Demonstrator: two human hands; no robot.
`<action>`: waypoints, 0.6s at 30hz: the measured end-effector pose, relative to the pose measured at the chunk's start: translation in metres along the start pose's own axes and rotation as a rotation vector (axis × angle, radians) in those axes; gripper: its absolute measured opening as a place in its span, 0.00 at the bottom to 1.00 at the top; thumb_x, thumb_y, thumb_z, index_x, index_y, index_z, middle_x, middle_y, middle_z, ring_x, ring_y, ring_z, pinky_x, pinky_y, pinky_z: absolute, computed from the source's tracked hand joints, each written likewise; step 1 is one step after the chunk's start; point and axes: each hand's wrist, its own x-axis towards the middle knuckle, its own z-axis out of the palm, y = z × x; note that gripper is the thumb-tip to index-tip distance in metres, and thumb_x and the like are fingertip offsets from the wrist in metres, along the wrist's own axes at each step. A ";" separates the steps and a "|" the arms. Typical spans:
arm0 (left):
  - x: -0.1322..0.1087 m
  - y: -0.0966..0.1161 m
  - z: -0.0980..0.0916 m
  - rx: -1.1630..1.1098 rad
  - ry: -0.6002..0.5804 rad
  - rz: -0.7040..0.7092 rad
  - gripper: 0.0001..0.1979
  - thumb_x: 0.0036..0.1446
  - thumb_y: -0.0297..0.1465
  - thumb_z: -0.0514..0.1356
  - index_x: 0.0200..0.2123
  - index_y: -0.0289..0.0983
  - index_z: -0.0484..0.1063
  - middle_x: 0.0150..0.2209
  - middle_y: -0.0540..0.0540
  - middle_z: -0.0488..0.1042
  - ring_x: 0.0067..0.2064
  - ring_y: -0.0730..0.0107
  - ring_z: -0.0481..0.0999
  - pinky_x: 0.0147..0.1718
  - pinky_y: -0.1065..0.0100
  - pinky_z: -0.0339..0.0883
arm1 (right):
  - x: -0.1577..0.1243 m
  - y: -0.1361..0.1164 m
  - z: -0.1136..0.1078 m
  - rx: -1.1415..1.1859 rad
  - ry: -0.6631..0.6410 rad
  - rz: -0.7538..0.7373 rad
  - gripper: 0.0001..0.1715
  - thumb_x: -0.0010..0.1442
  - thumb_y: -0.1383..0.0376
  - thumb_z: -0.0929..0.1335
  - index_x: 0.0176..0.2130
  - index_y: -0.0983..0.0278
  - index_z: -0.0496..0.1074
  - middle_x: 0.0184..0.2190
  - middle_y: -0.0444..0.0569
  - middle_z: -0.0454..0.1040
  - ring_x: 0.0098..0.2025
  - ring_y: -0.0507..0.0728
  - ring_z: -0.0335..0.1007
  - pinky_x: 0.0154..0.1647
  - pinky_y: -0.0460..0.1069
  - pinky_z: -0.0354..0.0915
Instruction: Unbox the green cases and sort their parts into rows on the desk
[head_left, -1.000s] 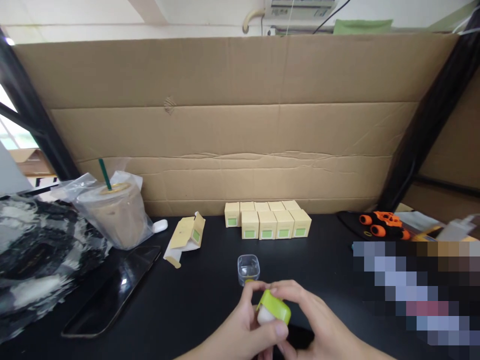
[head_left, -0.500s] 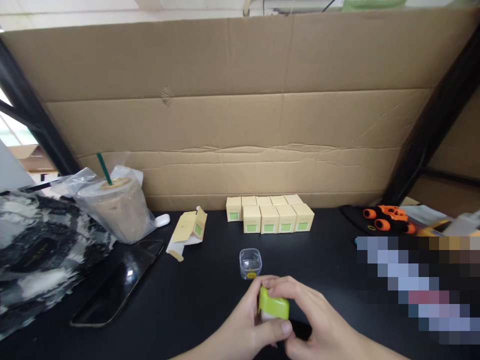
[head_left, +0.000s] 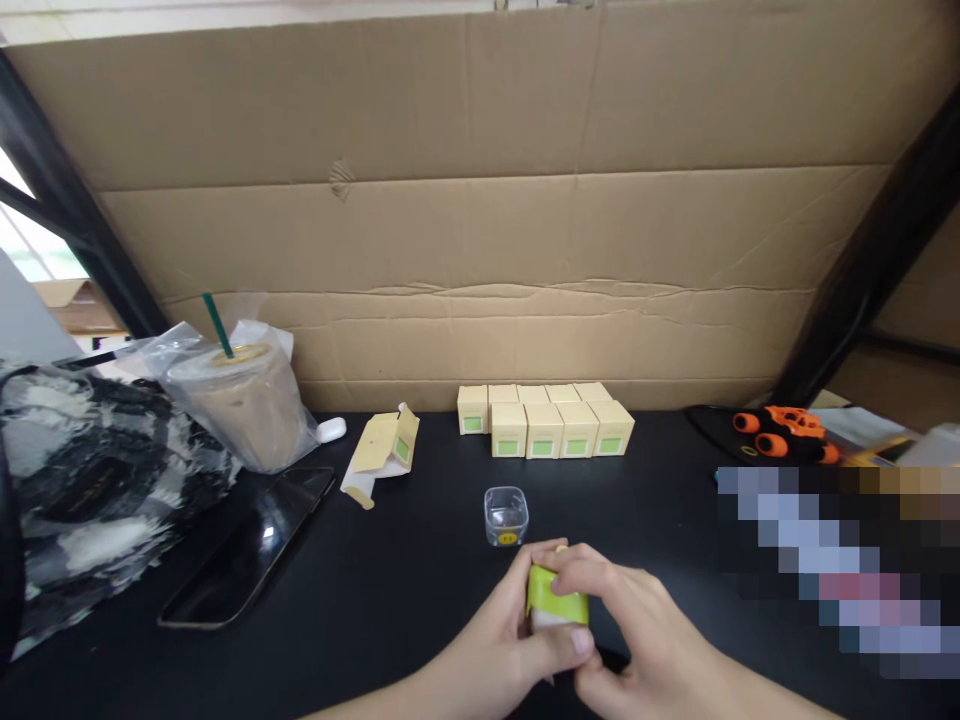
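Note:
Both hands grip one small item with a lime-green cap and a white body [head_left: 553, 600], low in the middle of the view. My left hand [head_left: 510, 640] wraps it from the left, thumb pressed on the white part. My right hand [head_left: 637, 640] closes on the green cap from the right and above. Just beyond the fingers a small clear square plastic cup [head_left: 506, 516] stands on the black table [head_left: 420, 580]. Farther back, several pale yellow boxes with green labels [head_left: 547, 422] stand in two rows.
A lidded iced drink in a clear bag [head_left: 244, 405], with a green straw, stands at the left. A phone [head_left: 251, 545] lies flat beside it. An opened yellow box [head_left: 384, 450] and a white earbud case [head_left: 331, 429] lie near. Orange-and-black objects [head_left: 784, 435] sit right. Cardboard wall [head_left: 480, 250] behind.
The green-capped item has turned from tilted to more upright in my hands. The view has shifted down slightly; the objects on the table keep their places.

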 end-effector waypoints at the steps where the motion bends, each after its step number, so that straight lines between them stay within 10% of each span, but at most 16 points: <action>1: -0.001 0.003 -0.001 0.017 0.004 -0.019 0.32 0.47 0.39 0.66 0.52 0.38 0.57 0.33 0.52 0.64 0.31 0.77 0.65 0.28 0.73 0.56 | 0.000 -0.001 -0.001 0.028 -0.010 0.006 0.33 0.41 0.78 0.59 0.46 0.55 0.56 0.39 0.44 0.72 0.38 0.54 0.73 0.36 0.46 0.69; 13: 0.006 0.029 -0.029 0.169 -0.323 -0.278 0.24 0.46 0.35 0.66 0.46 0.35 0.64 0.25 0.54 0.67 0.27 0.77 0.67 0.24 0.74 0.63 | 0.011 0.015 -0.025 0.318 -0.371 0.169 0.32 0.56 0.68 0.70 0.57 0.53 0.60 0.49 0.48 0.66 0.46 0.54 0.69 0.47 0.48 0.65; 18: 0.006 0.025 -0.039 0.173 -0.423 -0.356 0.44 0.42 0.33 0.70 0.57 0.41 0.46 0.30 0.55 0.69 0.25 0.78 0.69 0.25 0.71 0.65 | 0.006 0.023 -0.015 0.563 -0.317 0.192 0.29 0.51 0.64 0.75 0.50 0.56 0.65 0.49 0.48 0.68 0.50 0.57 0.66 0.50 0.51 0.63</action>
